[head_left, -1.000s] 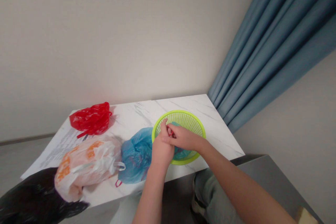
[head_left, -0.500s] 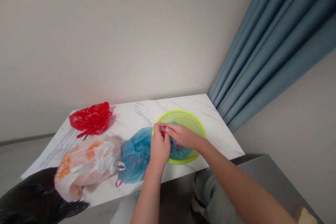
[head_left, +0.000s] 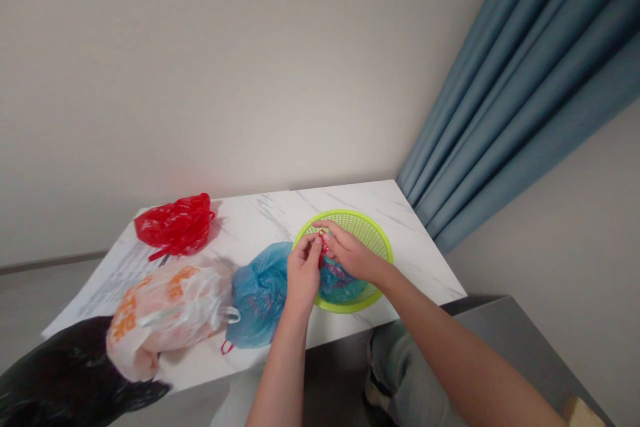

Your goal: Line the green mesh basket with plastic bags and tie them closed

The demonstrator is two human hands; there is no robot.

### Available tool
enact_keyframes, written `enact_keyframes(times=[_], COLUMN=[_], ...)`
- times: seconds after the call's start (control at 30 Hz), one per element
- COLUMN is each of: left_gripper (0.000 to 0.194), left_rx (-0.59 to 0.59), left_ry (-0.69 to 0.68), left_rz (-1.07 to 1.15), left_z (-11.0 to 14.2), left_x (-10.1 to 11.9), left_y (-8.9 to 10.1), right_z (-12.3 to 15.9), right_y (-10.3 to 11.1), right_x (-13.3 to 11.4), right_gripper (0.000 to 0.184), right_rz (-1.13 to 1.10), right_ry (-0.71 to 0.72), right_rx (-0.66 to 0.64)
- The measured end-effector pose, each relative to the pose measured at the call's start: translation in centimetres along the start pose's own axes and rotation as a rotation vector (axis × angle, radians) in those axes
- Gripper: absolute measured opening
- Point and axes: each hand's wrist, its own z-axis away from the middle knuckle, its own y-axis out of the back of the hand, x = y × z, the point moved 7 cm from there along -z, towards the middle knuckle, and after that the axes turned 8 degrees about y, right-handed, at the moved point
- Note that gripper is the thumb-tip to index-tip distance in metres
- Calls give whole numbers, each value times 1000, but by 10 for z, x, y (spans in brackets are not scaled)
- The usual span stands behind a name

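Note:
A lime-green mesh basket [head_left: 367,227] sits on the white marble table [head_left: 260,213] with a tied blue plastic bag [head_left: 343,280] inside it. My left hand [head_left: 303,273] and my right hand [head_left: 347,255] meet over the basket's left rim. Both pinch a thin red tie [head_left: 323,252] at the top of that bag. A second blue bag [head_left: 257,293] lies on the table just left of the basket, under my left wrist.
A white and orange bag [head_left: 165,310] lies left of the blue one, a red bag [head_left: 175,227] farther back, and a black bag [head_left: 60,380] at the near left corner. Blue curtains [head_left: 525,87] hang at the right. My knee [head_left: 400,360] shows below the table edge.
Both hands have lifted slightly and shifted a little toward the basket's middle, still pinching the red tie. The bags on the table have not moved.

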Motion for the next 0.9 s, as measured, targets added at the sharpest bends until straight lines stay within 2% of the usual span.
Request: enact_keyframes(times=[0.2,0.3,0.37,0.5,0.63,0.8,0.83,0.9], left_gripper=[17,15,17,10,35,61,57,37], left_rx=[7,29,-5,-68,-161,-119,-119,-140], left_ry=[45,31,5,-89,-120,-74,-64,-42], left_rz=[55,74,49,-1,-60,-7,1,5], left_z=[-1,1,3,11,17,15,14,11], left_x=[-3,-1,3,14,18,14,13,11], left_y=[4,6,3,-5,-14,-10,-9,-9], right_z=[0,-2,-3,-5,-6,-7,-7,-7], right_y=[-1,9,16,17,16,15,15,14], right_x=[3,8,11,11,3,2,1,0], right_gripper=[36,33,31,27,23,23,22,23], right_rz=[38,123,162,152,149,142,143,127], right_ry=[-30,-16,-15,-5,53,61,70,75], right_rx=[-19,98,183,200,201,175,173,163])
